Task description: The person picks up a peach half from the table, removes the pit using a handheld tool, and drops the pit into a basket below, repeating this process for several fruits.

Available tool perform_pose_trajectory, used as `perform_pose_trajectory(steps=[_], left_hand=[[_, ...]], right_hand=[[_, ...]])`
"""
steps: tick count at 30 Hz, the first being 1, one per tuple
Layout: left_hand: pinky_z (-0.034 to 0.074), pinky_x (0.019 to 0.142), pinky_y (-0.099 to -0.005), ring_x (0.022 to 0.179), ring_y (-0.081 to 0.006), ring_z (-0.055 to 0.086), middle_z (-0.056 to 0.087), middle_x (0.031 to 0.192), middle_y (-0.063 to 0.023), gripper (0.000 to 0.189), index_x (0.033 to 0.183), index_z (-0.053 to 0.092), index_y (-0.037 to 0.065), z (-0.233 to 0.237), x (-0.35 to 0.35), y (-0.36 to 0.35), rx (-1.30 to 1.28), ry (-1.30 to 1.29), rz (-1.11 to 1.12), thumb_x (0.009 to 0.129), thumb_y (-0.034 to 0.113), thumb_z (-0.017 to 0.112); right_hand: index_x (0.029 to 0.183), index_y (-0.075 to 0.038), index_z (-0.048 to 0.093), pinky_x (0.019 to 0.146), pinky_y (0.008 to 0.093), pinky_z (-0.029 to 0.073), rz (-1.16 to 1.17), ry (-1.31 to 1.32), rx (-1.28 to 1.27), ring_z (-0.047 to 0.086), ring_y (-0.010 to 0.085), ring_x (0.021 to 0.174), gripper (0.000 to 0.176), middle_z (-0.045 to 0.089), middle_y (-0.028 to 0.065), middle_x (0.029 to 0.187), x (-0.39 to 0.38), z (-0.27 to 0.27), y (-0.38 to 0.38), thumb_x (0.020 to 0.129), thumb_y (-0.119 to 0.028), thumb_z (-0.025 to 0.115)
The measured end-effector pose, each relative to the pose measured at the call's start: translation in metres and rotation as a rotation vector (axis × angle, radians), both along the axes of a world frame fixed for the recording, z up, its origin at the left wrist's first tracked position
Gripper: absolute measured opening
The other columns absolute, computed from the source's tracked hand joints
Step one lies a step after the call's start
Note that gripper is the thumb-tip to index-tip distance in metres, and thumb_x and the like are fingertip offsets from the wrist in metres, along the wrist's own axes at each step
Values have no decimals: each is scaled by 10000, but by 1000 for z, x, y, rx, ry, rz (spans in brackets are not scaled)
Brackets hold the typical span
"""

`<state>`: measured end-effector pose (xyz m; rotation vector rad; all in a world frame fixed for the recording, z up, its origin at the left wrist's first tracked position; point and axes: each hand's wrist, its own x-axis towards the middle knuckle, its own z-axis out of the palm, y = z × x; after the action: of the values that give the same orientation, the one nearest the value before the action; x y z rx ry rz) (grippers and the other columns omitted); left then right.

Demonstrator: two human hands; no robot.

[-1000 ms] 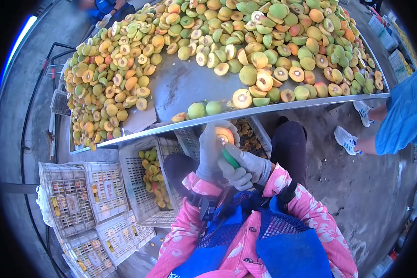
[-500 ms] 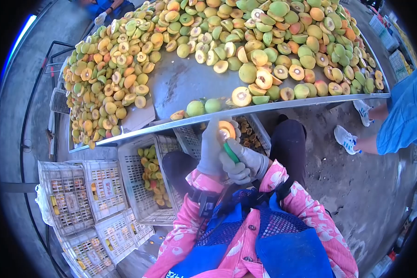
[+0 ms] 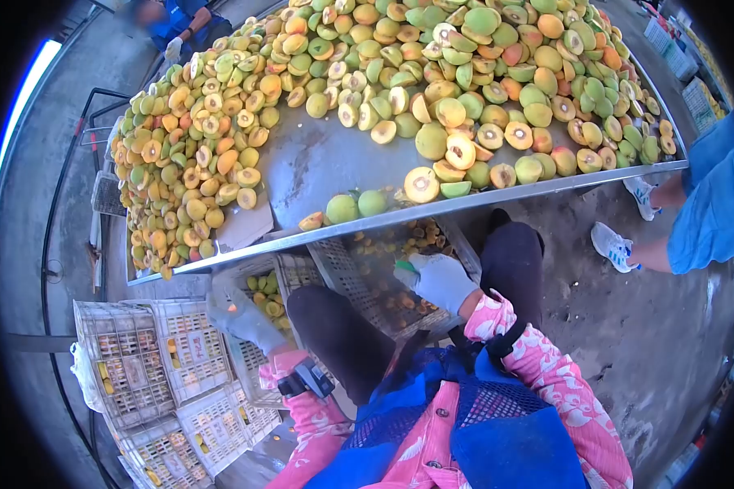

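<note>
A: Right hand?
B: Gloved right hand (image 3: 440,281), fingers curled closed around a green handle (image 3: 406,270); far end of the tool too blurred to make out. Position: below the near edge of the tabletop (image 3: 318,155), above the perforated crate (image 3: 338,265) between the knees, with cut fruit pieces (image 3: 422,235) inside.
A: And left?
B: Gloved left hand (image 3: 240,316), blurred, extended beyond the left knee, over the fruit crate (image 3: 298,270) with its greenish-yellow fruit (image 3: 267,295). Small orange patch at the fingers; degree of opening and any hold impossible to tell.
A: Fruit on the tabletop?
B: Halved and whole, green to orange: a large heap (image 3: 465,61) along the far edge, continuing to the right edge and the near left corner. At the near edge, left of middle, two green fruits (image 3: 342,209) side by side; farther right, a cut half (image 3: 422,185), face up.
A: Surroundings?
B: Beyond the near left corner, below tabletop level, pale slatted crates (image 3: 192,342). Off the near right corner, a person in blue (image 3: 709,204); near the far left corner, another person's gloved hand (image 3: 174,50).
</note>
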<state>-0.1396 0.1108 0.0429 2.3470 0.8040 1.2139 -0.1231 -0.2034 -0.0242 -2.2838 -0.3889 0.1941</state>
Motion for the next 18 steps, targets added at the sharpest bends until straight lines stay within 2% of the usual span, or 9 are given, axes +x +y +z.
perform_pose_trajectory(steps=[1,2,4,5,6,8,10,15,18], left_hand=[[478,811,-295,909,-184,572,600,1024,-88,325,1160,560,-46,-3,9,5,289,-28,132,855,49,623],[470,835,-296,933,-199,575,597,1039,-87,388,1193,522,-79,-23,33,14,-80,-85,-136,828,2,627],[474,837,-291,947,-201,585,605,1083,-101,397,1218,528,-48,8,68,-66,-229,250,-397,837,26,615],[479,824,-303,947,-201,594,617,1068,-125,368,1211,569,11,-14,94,-83,-664,-2,-805,854,83,615],[488,812,-405,933,-294,622,640,1070,-164,433,1266,532,59,-23,125,-97,94,251,-749,850,140,621],[472,850,-460,1005,-383,594,632,1092,-205,432,1173,586,73,-63,188,-138,-239,467,-664,873,383,572],[474,838,-466,953,-384,612,637,1061,-217,464,1087,605,52,-83,246,-161,-154,644,-646,829,439,606],[490,768,-452,795,-390,627,643,913,-230,587,990,597,-32,-104,273,-193,-62,473,-533,709,467,727],[504,723,-420,784,-352,617,635,918,-203,526,1001,576,-41,-79,254,-190,-526,461,-630,723,373,741]], right_hand=[[817,-58,598,630,486,477,-32,-44,70,630,373,712,389,640,189,756,0,-1,3,895,-435,543],[817,-58,598,630,486,477,-28,-48,67,630,373,712,389,640,189,756,-1,0,3,895,-435,543],[842,-56,570,581,475,474,-86,52,189,622,377,658,337,627,182,719,-4,11,0,884,-390,590],[842,-56,570,581,475,474,-92,48,184,622,377,658,337,627,182,719,-5,13,-3,884,-390,590],[842,-57,565,571,471,473,-127,48,250,620,377,646,317,625,181,713,-7,14,-8,885,-369,598],[966,-41,581,566,375,490,-174,95,347,639,349,653,184,626,144,715,-8,20,-20,896,-208,611],[981,-34,580,565,372,485,-196,66,352,634,346,647,178,626,152,730,-5,29,-32,895,-187,611],[998,-1,583,568,366,472,-300,64,392,597,330,618,160,605,175,732,17,29,-46,895,-122,597],[1007,8,588,568,355,470,-293,53,428,612,307,630,176,603,184,730,41,30,-41,908,-137,578]])
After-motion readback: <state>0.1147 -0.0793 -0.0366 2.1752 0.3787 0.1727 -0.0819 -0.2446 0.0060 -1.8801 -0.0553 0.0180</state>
